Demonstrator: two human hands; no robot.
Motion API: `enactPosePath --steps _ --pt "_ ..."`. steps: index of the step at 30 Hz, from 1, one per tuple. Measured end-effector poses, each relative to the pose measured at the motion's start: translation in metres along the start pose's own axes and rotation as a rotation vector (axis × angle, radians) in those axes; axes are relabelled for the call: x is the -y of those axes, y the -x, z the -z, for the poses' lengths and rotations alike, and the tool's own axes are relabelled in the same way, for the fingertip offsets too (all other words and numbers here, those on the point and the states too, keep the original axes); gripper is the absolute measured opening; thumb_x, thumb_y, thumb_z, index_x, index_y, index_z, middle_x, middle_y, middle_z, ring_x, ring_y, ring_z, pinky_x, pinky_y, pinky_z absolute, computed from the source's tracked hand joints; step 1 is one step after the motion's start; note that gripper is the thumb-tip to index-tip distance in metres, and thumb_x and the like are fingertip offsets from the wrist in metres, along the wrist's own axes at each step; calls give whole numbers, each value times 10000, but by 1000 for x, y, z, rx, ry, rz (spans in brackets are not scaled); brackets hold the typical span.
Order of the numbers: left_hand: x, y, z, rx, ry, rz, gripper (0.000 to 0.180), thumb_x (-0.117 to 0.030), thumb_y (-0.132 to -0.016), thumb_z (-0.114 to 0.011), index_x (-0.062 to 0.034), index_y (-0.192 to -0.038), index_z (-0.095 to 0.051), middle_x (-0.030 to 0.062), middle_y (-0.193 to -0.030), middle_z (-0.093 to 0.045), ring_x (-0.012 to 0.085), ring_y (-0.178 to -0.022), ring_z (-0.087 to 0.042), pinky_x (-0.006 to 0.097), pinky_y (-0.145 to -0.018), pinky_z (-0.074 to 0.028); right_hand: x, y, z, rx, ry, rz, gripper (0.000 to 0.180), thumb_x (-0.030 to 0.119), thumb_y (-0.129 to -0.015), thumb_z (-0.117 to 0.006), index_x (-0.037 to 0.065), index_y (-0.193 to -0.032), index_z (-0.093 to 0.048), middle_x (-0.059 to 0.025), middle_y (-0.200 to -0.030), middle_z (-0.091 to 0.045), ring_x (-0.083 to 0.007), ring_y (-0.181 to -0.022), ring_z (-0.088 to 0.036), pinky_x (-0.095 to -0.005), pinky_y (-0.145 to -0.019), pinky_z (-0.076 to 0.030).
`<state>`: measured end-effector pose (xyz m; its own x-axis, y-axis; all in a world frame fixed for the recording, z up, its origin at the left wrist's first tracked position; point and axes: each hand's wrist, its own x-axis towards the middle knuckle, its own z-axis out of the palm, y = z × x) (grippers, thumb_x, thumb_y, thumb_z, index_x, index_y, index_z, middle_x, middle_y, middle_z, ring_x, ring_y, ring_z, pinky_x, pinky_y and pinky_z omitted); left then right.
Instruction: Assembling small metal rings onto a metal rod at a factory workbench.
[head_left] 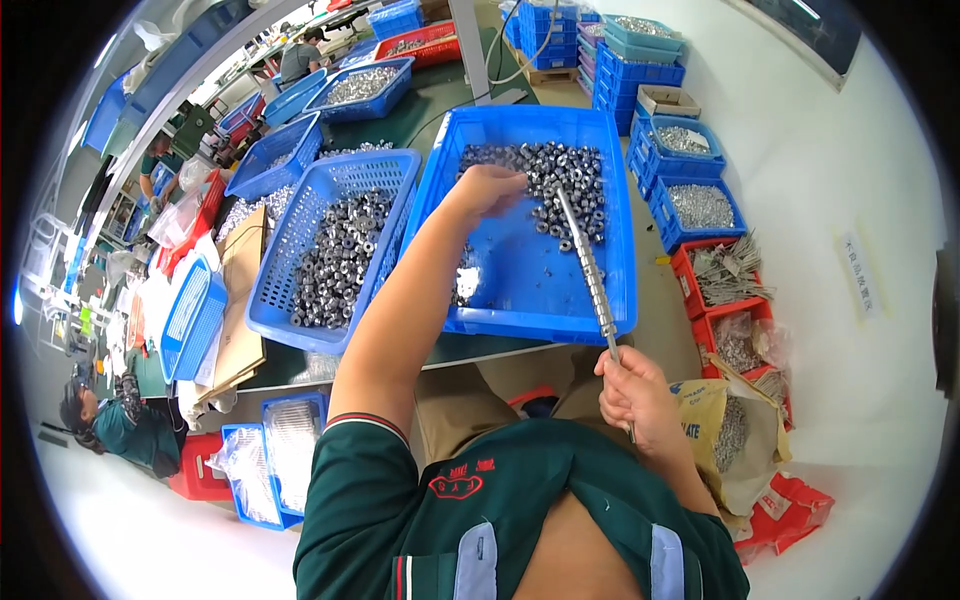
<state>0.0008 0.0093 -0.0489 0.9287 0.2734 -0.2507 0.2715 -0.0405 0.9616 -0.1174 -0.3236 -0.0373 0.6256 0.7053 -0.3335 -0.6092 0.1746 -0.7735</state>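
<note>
Closest in, the right hand (635, 395) has its grip closed around the lower end of a long metal rod (588, 265) threaded with nuts, whose tip reaches up into the pile of grey metal nuts (545, 180). That pile fills the far end of a solid blue tray (535, 290) on the green worktop (440, 100). Left hand (487, 188) rests on the pile's near edge, fingers curled over nuts, beside a blue mesh basket (330, 250) of similar parts.

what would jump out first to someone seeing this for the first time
The big blue tray at centre, with a heap of small grey metal nuts at its far end. The left hand reaches into that heap, while the right hand grips a thin rod strung with nuts, its tip in the pile. Left of it sits a blue mesh basket of similar parts.
</note>
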Motion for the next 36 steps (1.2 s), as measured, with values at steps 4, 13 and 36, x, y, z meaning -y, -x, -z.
enactPosePath --steps 4,13,36 --pt "-4 10 -1 200 557 48 328 -214 -821 -659 -33 -1071 -549 151 -1012 -608 267 -967 -580 395 -828 -453 -2 -3 -6 31 41 -37 129 159 -943 -475 36 -904 -491 52 -536 -335 -25 -411 -283 -185 -379 -235" --pt "-20 28 -11 452 629 -54 244 -117 -852 -598 6 -1061 -567 158 -973 -622 233 -891 -595 351 -817 -470 0 -8 -14 -12 105 -13 137 167 -939 -477 37 -899 -489 48 -529 -314 -30 -400 -276 -193 -377 -231" --pt "-23 40 -22 810 562 -199 286 -85 -793 -677 -31 -1065 -611 145 -1069 -634 272 -1029 -606 390 -914 -464 5 -6 -11 92 -99 -19 184 205 -965 -448 39 -904 -502 49 -502 -294 -41 -381 -231 -206 -375 -205"
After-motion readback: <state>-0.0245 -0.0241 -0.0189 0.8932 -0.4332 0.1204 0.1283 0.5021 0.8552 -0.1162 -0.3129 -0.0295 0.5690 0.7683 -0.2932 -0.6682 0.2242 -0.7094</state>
